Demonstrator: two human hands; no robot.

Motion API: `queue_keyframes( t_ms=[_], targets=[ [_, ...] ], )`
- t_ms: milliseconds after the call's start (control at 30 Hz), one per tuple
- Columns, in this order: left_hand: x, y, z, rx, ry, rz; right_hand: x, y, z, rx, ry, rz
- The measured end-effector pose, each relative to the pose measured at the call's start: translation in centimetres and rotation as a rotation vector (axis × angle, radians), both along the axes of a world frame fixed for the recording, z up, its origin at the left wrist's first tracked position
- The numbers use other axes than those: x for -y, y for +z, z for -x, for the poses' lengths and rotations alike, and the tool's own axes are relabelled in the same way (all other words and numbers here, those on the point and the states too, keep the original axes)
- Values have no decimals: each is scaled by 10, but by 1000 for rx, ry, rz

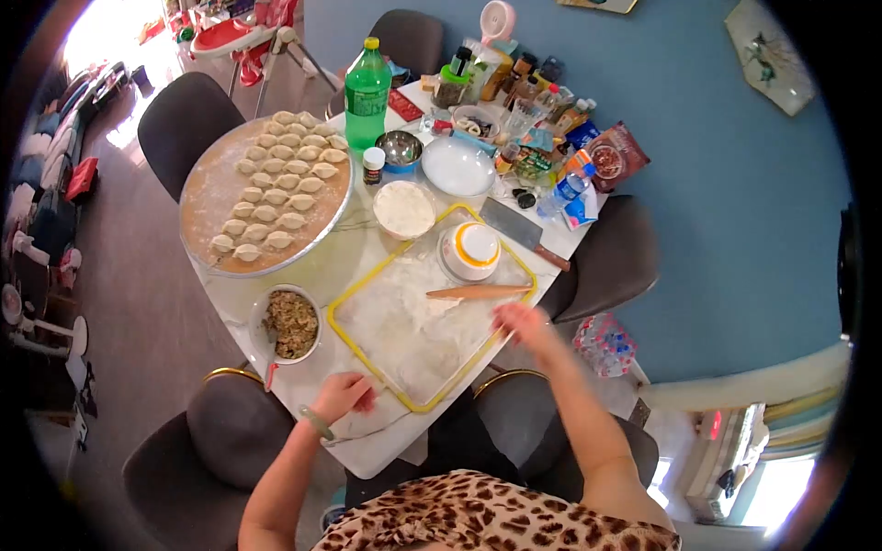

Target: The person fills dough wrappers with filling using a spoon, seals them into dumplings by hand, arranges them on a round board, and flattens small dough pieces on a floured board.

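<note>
My left hand (345, 396) hovers by the lower left edge of the yellow-rimmed mat (368, 355), fingers curled in, nothing visible in them. Over the mat's right side is my right hand (521, 323), its fingers smeared by motion. Just beyond it, a wooden rolling pin (478, 291) lies across the floury mat. An upturned white bowl with an orange band (475, 250) rests at the mat's far end. To the left stands a bowl of minced filling (292, 325) with a red-handled utensil in it. Rows of dumplings (276, 196) sit on a large round tray (209, 197).
Behind the mat are a bowl of flour (404, 209), a white plate (458, 166), a metal bowl (400, 150) and a green bottle (367, 96). A cleaver (519, 230) lies at the right. Jars, packets and bottles crowd the far corner. Dark chairs (606, 257) surround the table.
</note>
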State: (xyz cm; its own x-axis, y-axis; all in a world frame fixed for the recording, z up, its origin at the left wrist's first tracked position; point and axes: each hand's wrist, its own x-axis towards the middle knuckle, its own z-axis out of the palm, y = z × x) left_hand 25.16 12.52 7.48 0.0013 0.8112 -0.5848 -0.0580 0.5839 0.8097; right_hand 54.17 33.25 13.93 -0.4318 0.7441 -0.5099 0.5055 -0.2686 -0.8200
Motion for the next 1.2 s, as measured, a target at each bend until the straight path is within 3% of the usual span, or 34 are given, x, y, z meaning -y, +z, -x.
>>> queue_keyframes(
  t_ms=[100, 167, 300, 567, 733, 800, 867, 1000, 1067, 1133, 1200],
  targets=[
    [-75, 18, -65, 168, 343, -170, -103, -59, -28, -27, 2, -380],
    [-145, 0, -94, 55, 513, -289, -158, -99, -19, -13, 92, -548],
    [-217, -51, -119, -170, 663, -232, -189, -110, 12, -34, 193, -404],
    [-259, -46, -121, -206, 871, 44, -186, -71, 30, 242, 459, -407],
    [-271, -31, -116, -127, 1017, 73, -190, -79, 21, 150, 449, -367],
    [-273, -24, -115, -104, 1029, 107, -194, -81, 19, 139, 433, -342],
    [-272, -17, -119, -12, 1001, 102, -203, -89, 12, -38, 347, -47],
    [-274, 11, -147, 116, 953, 35, -217, -97, -13, -200, 261, 99],
    [-282, 12, -170, 301, 991, -76, -222, -88, -23, -273, 54, 301],
    [-295, 12, -190, 230, 852, -147, -223, -77, -36, -153, 43, 263],
    [-308, 13, -211, 150, 744, -199, -222, -72, -57, -260, -133, 172]
  ],
)
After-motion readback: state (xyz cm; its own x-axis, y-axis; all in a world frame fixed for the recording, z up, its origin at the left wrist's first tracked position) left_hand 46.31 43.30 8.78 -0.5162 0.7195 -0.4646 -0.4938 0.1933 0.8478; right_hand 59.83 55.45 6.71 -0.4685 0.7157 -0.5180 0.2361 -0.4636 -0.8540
